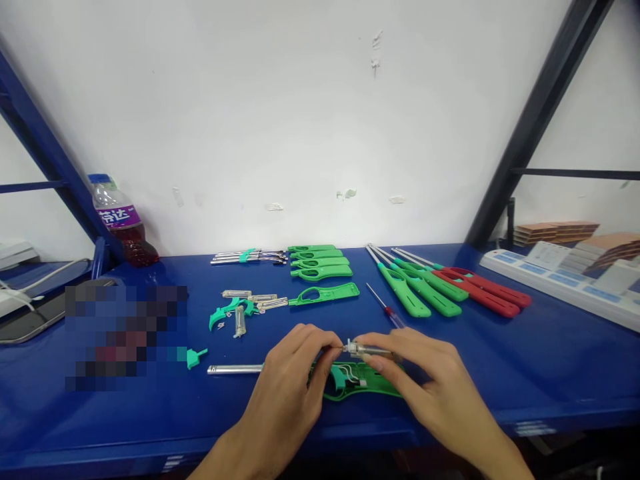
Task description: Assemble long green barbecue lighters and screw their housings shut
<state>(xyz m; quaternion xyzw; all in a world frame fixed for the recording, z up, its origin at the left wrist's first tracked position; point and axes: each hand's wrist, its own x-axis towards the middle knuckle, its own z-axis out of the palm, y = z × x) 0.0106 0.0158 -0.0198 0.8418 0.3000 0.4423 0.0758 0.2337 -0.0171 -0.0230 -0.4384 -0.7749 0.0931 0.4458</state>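
Observation:
Between thumb and fingers of my right hand [435, 367] is a small clear lighter fuel tank [357, 349], lying level with its white valve end toward the left. My left hand [293, 373] pinches at that valve end; whatever sits in its fingertips is too small to make out. Beneath both hands lies an open green lighter handle half [383, 385], partly covered by my fingers. Inside it are a teal trigger [341, 378] and thin white wires. A metal lighter tube [234, 369] sticks out to the left of it.
Loose fuel tanks [240, 321] and teal parts lie behind my left hand. Green handle halves [323, 272] and metal tubes [245, 257] sit near the wall. A screwdriver [393, 315], green lighters [407, 293], red lighters [485, 293] and a power strip [560, 283] are rightward; a bottle [123, 220] stands left.

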